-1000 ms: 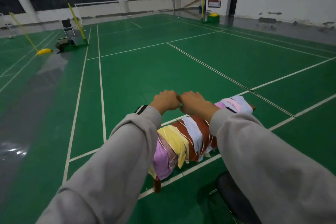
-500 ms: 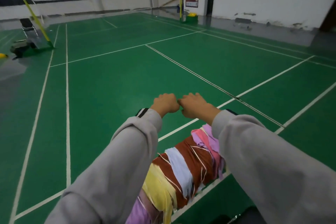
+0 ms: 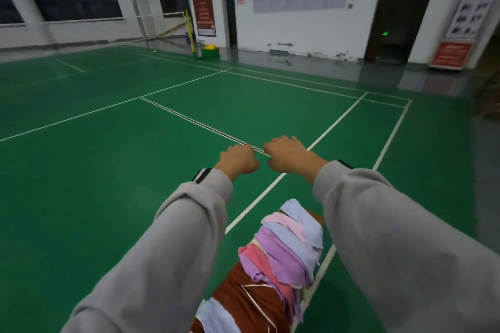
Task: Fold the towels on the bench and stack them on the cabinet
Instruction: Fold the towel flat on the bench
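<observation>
Both arms in grey sleeves (image 3: 173,238) reach straight out at chest height, the left hand (image 3: 239,159) and right hand (image 3: 290,154) side by side with a narrow gap between them, fingers curled into fists with nothing seen in them. Below and between the forearms the towels (image 3: 284,251) lie heaped along the bench (image 3: 316,217), draped over both long edges, only its far end showing bare. Open green floor (image 3: 108,170) with white lines (image 3: 335,121) spreads ahead and to both sides, the wall (image 3: 297,30) well beyond.
</observation>
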